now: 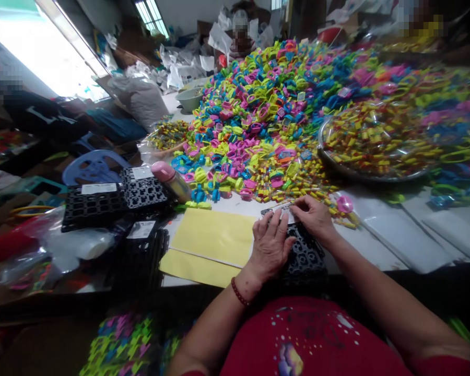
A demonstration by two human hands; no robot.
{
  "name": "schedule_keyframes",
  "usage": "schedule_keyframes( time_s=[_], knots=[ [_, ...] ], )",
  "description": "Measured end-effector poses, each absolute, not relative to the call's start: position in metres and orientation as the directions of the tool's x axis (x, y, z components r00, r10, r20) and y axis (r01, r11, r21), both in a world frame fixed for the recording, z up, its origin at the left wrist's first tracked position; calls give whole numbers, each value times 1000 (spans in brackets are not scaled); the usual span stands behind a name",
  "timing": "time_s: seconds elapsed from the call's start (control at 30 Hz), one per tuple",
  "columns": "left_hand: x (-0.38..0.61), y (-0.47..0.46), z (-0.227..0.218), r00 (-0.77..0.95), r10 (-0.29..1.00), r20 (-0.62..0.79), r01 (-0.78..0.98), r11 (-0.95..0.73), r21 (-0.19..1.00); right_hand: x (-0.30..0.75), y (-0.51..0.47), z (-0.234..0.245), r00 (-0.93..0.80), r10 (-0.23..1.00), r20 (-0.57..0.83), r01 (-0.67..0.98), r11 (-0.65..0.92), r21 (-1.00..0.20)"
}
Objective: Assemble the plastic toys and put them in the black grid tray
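Observation:
A black plastic grid tray [306,257] lies on the table right in front of me, with a white label [279,210] at its far end. My left hand [271,244] rests flat on the tray's left part, fingers stretched toward the label. My right hand [312,215] is curled at the tray's far edge, fingertips pinched at the label. What the fingers hold is too small to make out. A red bead bracelet [238,292] circles my left wrist.
A big heap of small coloured plastic pieces [258,125] covers the table beyond. A metal dish [339,166] of yellow sticks stands right. Yellow sheets [213,235], a pink-capped bottle [172,180] and more black trays [113,201] lie left. White sheets [407,235] lie right.

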State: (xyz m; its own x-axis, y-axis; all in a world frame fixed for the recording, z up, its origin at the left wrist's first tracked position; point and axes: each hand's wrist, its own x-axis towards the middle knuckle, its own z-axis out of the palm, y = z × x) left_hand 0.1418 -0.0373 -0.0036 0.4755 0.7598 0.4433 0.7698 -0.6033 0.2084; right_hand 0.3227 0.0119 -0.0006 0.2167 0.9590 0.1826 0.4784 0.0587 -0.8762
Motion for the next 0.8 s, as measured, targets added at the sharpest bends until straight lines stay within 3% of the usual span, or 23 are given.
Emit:
schedule_keyframes(
  time_s=[0.3,0.5,0.63,0.8],
  knots=[
    [153,-30,-13,465,833,300,855,-511,93,323,15,-12,223,963,153,465,33,-885],
    [156,-37,-16,418,875,242,892,-446,74,322,14,-25,197,950,243,536,103,-838],
    [160,-39,-18,422,880,217,898,-438,31,319,15,-38,275,906,323,629,85,-773],
    [162,-39,-20,426,882,200,900,-436,6,321,24,-48,294,953,77,631,-133,-764]
  ],
)
